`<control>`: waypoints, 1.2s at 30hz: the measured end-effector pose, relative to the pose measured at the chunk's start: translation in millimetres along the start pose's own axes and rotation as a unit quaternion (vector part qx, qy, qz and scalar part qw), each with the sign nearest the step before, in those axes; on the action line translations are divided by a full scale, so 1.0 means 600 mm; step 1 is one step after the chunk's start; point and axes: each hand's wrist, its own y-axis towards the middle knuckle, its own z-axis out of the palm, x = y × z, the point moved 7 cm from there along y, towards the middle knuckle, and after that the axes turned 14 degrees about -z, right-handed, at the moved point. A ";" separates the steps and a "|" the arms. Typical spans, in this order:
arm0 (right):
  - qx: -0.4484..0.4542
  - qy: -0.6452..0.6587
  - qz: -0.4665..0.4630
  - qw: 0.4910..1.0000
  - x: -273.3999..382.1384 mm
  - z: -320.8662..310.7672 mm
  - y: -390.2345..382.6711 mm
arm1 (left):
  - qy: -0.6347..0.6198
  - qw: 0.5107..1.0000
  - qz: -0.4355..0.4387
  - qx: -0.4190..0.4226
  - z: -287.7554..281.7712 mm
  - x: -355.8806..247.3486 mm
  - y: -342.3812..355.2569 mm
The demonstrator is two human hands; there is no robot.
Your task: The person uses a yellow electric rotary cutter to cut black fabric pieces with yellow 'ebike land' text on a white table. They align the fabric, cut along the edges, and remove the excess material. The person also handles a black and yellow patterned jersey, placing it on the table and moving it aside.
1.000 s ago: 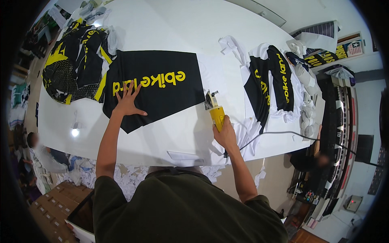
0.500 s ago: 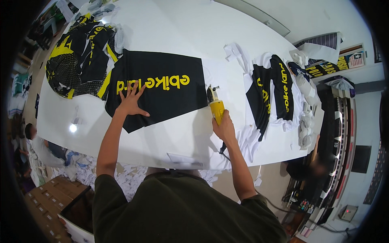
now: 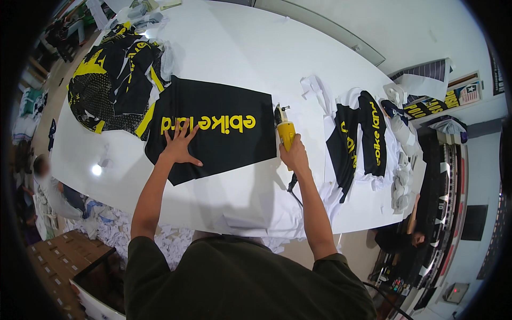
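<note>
A black fabric panel [image 3: 218,144] with yellow lettering lies flat on the white table. My left hand [image 3: 181,148] rests on its left part, fingers spread and palm down. My right hand [image 3: 294,153] is wrapped round a yellow handheld electric fabric cutter [image 3: 287,134]. The cutter's metal head stands at the panel's right edge, toward the far corner; the blade's exact contact is too small to make out. A dark cord runs from the cutter down beside my right forearm.
Black and yellow patterned fabric pieces [image 3: 109,80] are heaped at the left. More black and white pieces [image 3: 372,136] lie on the right, beside bundled white fabric [image 3: 404,176]. White scraps [image 3: 120,226] cover the floor, near brown cartons [image 3: 69,256]. Other people are at both sides.
My right hand has pushed the cutter farther away from me along the panel's right edge. My left hand stays spread on the panel. The whole view has shifted slightly.
</note>
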 end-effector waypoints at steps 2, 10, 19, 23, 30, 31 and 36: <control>0.001 -0.004 -0.003 1.000 0.001 0.001 0.019 | -0.002 1.000 -0.001 0.001 0.001 0.002 -0.001; -0.002 -0.015 -0.010 1.000 0.000 0.002 0.088 | -0.007 1.000 0.001 0.001 -0.005 0.000 -0.003; 0.012 -0.008 0.004 1.000 0.009 0.005 0.182 | -0.006 1.000 0.007 -0.005 0.000 0.006 -0.009; -0.022 -0.022 -0.002 1.000 0.007 0.000 0.260 | -0.011 1.000 0.014 -0.010 0.000 0.006 -0.008; -0.128 0.051 -0.008 0.990 -0.071 0.018 0.188 | -0.013 1.000 0.018 -0.017 -0.005 0.009 -0.005; -0.138 0.058 -0.023 0.988 -0.078 0.016 0.138 | -0.017 1.000 0.017 -0.019 0.000 0.013 -0.003; -0.137 0.062 -0.009 0.989 -0.100 -0.004 -0.180 | -0.029 0.999 0.025 -0.028 0.002 0.012 -0.011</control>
